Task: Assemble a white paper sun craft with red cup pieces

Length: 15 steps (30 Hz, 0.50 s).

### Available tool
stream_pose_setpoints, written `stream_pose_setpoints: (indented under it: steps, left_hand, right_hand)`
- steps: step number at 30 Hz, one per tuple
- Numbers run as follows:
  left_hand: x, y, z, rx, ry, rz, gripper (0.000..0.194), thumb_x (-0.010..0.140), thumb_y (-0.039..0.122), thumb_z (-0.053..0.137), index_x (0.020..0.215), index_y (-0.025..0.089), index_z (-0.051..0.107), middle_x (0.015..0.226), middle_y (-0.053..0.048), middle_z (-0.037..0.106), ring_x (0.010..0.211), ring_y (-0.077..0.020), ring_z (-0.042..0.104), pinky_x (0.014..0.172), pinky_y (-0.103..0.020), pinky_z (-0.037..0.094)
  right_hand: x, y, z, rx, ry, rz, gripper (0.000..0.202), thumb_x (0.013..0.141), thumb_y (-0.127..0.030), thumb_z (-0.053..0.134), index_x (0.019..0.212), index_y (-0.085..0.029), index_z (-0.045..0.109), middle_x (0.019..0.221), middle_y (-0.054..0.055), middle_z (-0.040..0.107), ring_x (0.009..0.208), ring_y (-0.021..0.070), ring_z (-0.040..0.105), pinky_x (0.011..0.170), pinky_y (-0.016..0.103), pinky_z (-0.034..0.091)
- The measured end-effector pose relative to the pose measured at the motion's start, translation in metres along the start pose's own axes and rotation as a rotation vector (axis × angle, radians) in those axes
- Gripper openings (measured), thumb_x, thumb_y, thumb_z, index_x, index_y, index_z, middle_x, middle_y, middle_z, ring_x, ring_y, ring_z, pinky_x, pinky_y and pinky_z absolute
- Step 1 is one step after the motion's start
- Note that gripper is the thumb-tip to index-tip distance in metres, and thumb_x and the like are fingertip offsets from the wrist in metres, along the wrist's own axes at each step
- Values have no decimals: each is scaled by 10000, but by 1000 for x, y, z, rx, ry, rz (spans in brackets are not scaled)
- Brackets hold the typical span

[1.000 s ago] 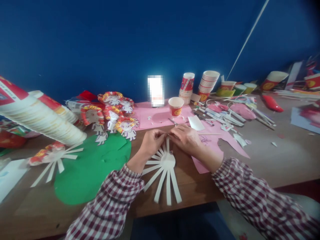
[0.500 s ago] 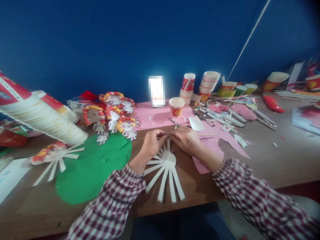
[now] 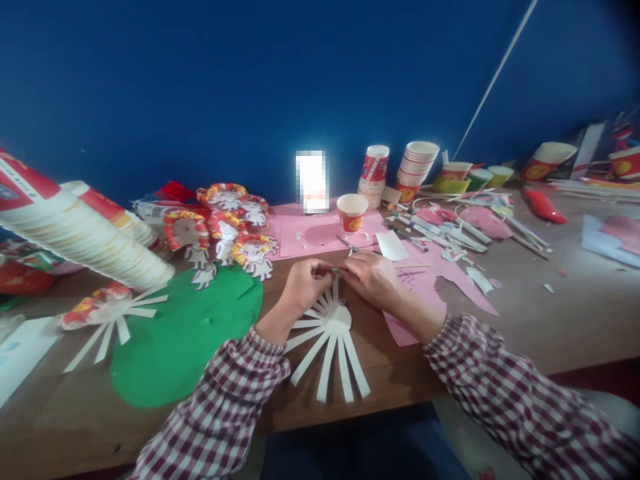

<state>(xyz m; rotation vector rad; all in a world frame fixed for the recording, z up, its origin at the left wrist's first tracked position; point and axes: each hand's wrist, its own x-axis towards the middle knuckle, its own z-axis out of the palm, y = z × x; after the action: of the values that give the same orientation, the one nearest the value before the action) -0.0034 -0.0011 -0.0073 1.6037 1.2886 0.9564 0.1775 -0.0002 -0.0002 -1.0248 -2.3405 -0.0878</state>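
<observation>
A paper cup cut into strips (image 3: 337, 320) lies splayed on the wooden table, its round base in the middle and its white strips fanned out. My left hand (image 3: 309, 283) pinches the far end of one upright strip between thumb and forefinger. Closed on the same strip end from the other side, my right hand (image 3: 367, 273) almost touches the left fingertips. The fingers hide the tip of that strip. Just beyond the hands, scissors (image 3: 352, 246) rest near a red paper cup (image 3: 352, 213) on pink paper (image 3: 300, 233).
To the left are a green paper sheet (image 3: 185, 360), a leaning cup stack (image 3: 100, 233), another cut cup (image 3: 120, 311) and several paper lion figures (image 3: 227, 233). Markers (image 3: 440, 230) and pink scraps (image 3: 465, 280) lie to the right. Cup stacks (image 3: 417, 167) stand by the blue wall.
Hardly anything differs. Both hands keep their pinch on the strip end, and the whole view has shifted very slightly.
</observation>
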Motion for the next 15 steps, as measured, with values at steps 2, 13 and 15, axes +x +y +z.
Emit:
stream_pose_setpoints:
  steps: [2,13,15]
  left_hand:
    - [0,3,0,-49,-12,-27,271,669,213,634,904,89,688,778,-78,704,678,-147,621,608,-215,472]
    - [0,6,0,-162,8,-104,317,620,164,673,921,70,642,789,-81,691,681,-135,616,604,-213,471]
    - [0,6,-1,-151,-43,-92,291,644,172,647,917,75,660,777,-72,696,670,-134,613,600,-212,463]
  right_hand:
    - [0,0,-1,-7,7,-8,267,936,-323,442,843,-166,638,760,61,627,765,166,557,727,272,396]
    - [1,-3,-2,-62,11,-36,246,933,-281,432,816,-169,617,755,62,615,769,175,541,735,285,389]
    - [0,-3,-2,-55,8,-36,247,933,-281,431,811,-169,614,756,64,614,775,176,542,738,285,389]
